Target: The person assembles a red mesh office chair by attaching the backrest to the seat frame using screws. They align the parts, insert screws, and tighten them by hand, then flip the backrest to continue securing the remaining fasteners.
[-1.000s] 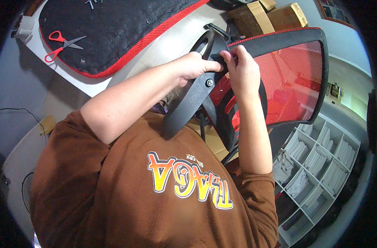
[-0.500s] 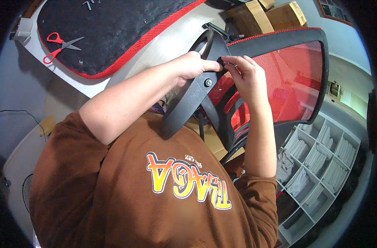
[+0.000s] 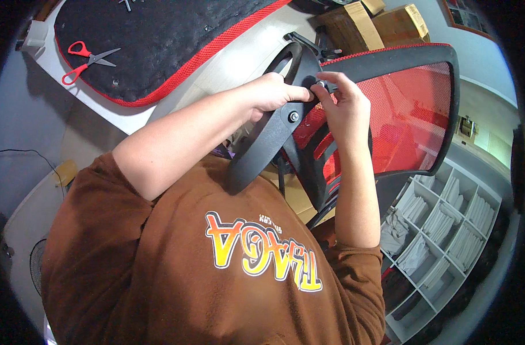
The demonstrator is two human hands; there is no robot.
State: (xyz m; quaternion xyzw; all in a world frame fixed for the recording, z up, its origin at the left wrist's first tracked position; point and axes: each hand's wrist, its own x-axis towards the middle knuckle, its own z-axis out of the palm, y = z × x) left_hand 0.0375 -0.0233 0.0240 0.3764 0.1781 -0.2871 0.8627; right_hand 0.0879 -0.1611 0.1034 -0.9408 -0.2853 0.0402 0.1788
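Note:
My left hand [image 3: 272,94] is wrapped round the black loop-shaped armrest [image 3: 256,150] of an office chair, its thumb stretched toward my right hand. Between the thumb and fingers of my right hand [image 3: 347,106] is a small shiny bolt [image 3: 321,84], at the armrest's upper side; how deep it sits cannot be made out. Lower on the same armrest another bolt [image 3: 294,117] sits in its hole. The chair's backrest [image 3: 409,115], red mesh in a black frame, stands tilted just behind my right hand.
A black seat cushion [image 3: 153,43] with red edging lies on a white table [image 3: 133,122] at the upper left. Red-handled scissors [image 3: 91,60] rest on it. Cardboard boxes [image 3: 354,29] stand at the back; a white compartment shelf [image 3: 441,230] with folded items is at the right.
My right fingers have shifted a little on the bolt, the index finger lifting, so the bolt's head shows more plainly. My left hand keeps its grip on the armrest.

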